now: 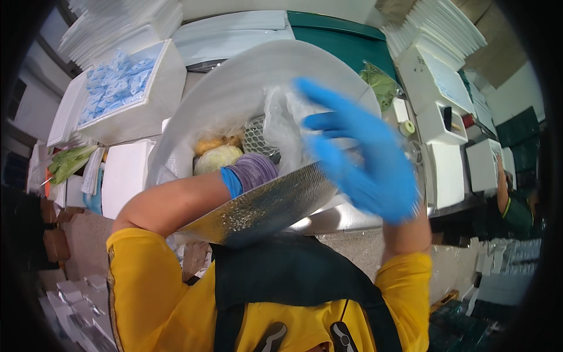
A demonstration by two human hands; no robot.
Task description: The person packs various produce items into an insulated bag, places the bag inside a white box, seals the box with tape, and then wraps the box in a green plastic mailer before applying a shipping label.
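Before me stands a large insulating liner bag with a silvery foil-like flap facing my body. My left forearm reaches into it; a purple knitted cuff over blue glove material shows at the wrist, while the fingers are hidden behind the flap. Near that wrist lie a pale cabbage, yellowish-brown produce in clear plastic and a dark round item in white foam netting. A translucent plastic bag rises beside them. My right hand, blue-gloved and motion-blurred, is above the liner's right side, fingers apart, holding nothing visible.
At left, a white foam box holds blue-and-white packs; leafy greens lie nearer. Bagged greens, a tape roll and foam boxes line the right. Another person's arm shows far right.
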